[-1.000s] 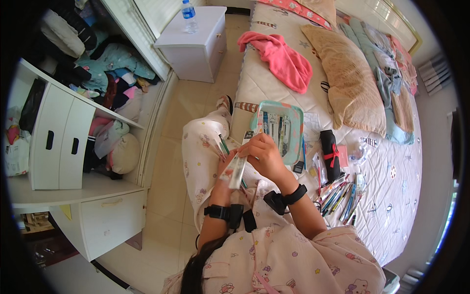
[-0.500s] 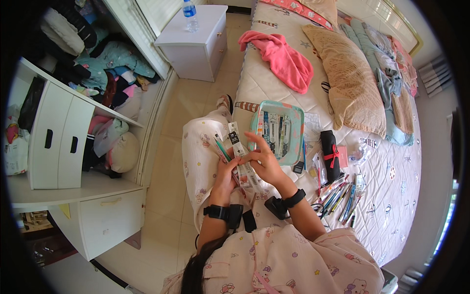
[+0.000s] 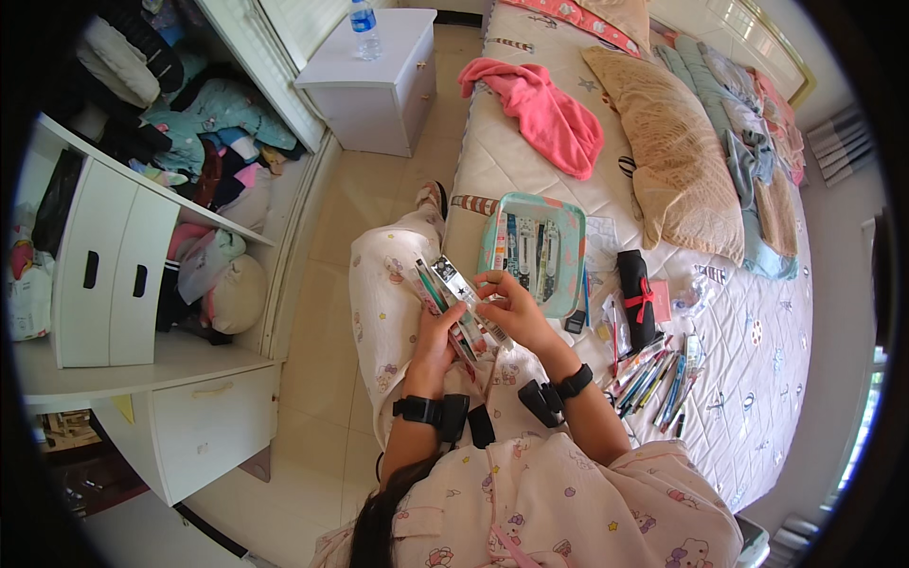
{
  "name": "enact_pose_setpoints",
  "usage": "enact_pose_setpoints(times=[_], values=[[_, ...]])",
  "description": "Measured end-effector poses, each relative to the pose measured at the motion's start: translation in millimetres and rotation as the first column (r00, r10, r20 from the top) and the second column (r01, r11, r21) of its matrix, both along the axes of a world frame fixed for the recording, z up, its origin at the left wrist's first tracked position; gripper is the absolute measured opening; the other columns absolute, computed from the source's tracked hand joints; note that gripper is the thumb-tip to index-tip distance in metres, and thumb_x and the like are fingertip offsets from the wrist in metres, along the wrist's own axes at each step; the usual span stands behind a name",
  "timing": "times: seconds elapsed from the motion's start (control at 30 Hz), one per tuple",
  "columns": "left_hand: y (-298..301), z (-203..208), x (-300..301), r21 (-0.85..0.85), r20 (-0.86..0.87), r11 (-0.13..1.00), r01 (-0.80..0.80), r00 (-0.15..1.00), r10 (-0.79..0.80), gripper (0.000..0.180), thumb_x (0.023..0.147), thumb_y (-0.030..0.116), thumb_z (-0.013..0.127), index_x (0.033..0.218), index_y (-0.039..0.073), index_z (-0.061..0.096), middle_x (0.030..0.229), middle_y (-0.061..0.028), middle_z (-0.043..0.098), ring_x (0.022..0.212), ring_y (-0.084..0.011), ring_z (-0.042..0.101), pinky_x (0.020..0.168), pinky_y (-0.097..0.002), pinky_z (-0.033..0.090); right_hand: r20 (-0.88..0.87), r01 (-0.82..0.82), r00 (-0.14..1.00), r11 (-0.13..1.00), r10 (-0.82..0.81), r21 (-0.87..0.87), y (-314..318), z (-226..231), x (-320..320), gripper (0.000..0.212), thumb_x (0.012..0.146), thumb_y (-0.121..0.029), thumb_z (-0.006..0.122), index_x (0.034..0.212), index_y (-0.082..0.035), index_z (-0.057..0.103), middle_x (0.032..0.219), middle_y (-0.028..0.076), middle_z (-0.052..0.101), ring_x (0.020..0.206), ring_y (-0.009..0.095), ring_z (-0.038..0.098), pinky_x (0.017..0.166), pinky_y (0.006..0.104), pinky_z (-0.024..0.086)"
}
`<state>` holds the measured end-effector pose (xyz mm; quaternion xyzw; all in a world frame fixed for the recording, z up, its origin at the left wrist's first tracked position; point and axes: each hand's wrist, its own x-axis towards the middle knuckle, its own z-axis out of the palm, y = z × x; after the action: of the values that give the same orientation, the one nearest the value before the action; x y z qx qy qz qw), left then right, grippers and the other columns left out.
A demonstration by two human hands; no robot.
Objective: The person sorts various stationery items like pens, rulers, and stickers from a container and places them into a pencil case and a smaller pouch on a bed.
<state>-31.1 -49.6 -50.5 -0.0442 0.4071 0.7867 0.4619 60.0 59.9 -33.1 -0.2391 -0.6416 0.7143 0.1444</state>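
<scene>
My left hand (image 3: 437,339) is closed around a bundle of slim pen packets (image 3: 462,333), with a green pen (image 3: 431,287) among them. The packets stand tilted above my lap. On the bundle's right side, my right hand (image 3: 519,315) has its fingers bent, thumb and forefinger at the edge of a white pen packet with a dark-patterned top (image 3: 452,275). What its fingertips press on is partly hidden. Just beyond this hand, on the bed, sits a teal plastic basket (image 3: 579,248) holding several packaged pens (image 3: 527,248).
Loose pens (image 3: 658,383) lie spread on the bed (image 3: 739,379) at right. Near them are a black roll with a red ribbon (image 3: 636,298) and a small dark object (image 3: 575,322). A pink cloth (image 3: 549,118) and a tan pillow (image 3: 677,161) lie farther back. A white nightstand (image 3: 365,99) bears a water bottle (image 3: 365,33).
The white packet has slid lower in the bundle, toward my body. My right hand's forefinger, stretched out before, is now bent in toward the packets.
</scene>
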Motion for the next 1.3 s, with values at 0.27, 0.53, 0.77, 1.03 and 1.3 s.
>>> enact_pose_setpoints(times=[0.27, 0.53, 0.77, 1.03, 1.3], values=[[-7, -25, -5, -0.009, 0.002, 0.999, 0.052, 0.999, -0.052, 0.03, 0.077, 0.009, 0.061, 0.104, 0.006, 0.048, 0.083, -0.0055, 0.055, 0.069, -0.0144, 0.054, 0.058, -0.0271, 0.047, 0.12, 0.072, 0.991, 0.994, -0.061, -0.085, 4, -2, 3, 0.027, 0.082, -0.008, 0.056, 0.108, -0.002, 0.051, 0.087, 0.001, 0.048, 0.057, 0.004, 0.046, 0.048, 0.0187, 0.036], [-2, -14, -5, -0.134, -0.038, 0.986, 0.095, 0.994, -0.101, 0.029, 0.077, 0.01, 0.061, 0.103, 0.008, 0.048, 0.075, -0.0016, 0.053, 0.057, -0.0071, 0.045, 0.044, -0.0203, 0.034, 0.316, 0.216, 0.933, 0.969, -0.17, -0.116, 85, -14, 4, 0.039, 0.084, -0.027, 0.035, 0.085, -0.003, 0.065, 0.064, 0.004, 0.055, 0.053, 0.012, 0.047, 0.049, 0.0251, 0.039], [0, -11, -3, -0.093, -0.035, 0.993, 0.076, 0.996, -0.079, 0.027, 0.076, 0.01, 0.063, 0.101, 0.008, 0.053, 0.077, -0.0022, 0.054, 0.056, -0.0081, 0.046, 0.044, -0.0206, 0.035, 0.643, -0.105, 0.756, 0.992, 0.123, -0.066, 131, -46, -14, 0.018, 0.08, -0.022, 0.056, 0.085, -0.006, 0.064, 0.062, 0.001, 0.054, 0.048, 0.009, 0.049, 0.042, 0.0215, 0.042], [-3, -9, -3, -0.166, 0.028, 0.982, 0.089, 0.996, -0.086, 0.027, 0.076, 0.008, 0.062, 0.101, 0.012, 0.052, 0.077, -0.0014, 0.052, 0.063, -0.0087, 0.048, 0.05, -0.0218, 0.038, 0.668, -0.171, 0.718, 0.98, 0.195, -0.102, 139, -68, -24, 0.02, 0.069, -0.018, 0.071, 0.079, -0.002, 0.062, 0.063, 0.003, 0.056, 0.051, 0.01, 0.054, 0.048, 0.0209, 0.048], [-3, 0, -4, -0.178, 0.02, 0.98, 0.082, 0.997, -0.08, 0.029, 0.076, 0.009, 0.063, 0.102, 0.012, 0.051, 0.078, -0.0006, 0.052, 0.066, -0.0084, 0.048, 0.052, -0.0218, 0.038, 0.655, -0.133, 0.749, 0.991, 0.099, 0.003, 134, -98, -20, 0.016, 0.065, -0.009, 0.07, 0.066, 0.004, 0.06, 0.053, 0.008, 0.057, 0.042, 0.014, 0.053, 0.041, 0.0258, 0.045]])
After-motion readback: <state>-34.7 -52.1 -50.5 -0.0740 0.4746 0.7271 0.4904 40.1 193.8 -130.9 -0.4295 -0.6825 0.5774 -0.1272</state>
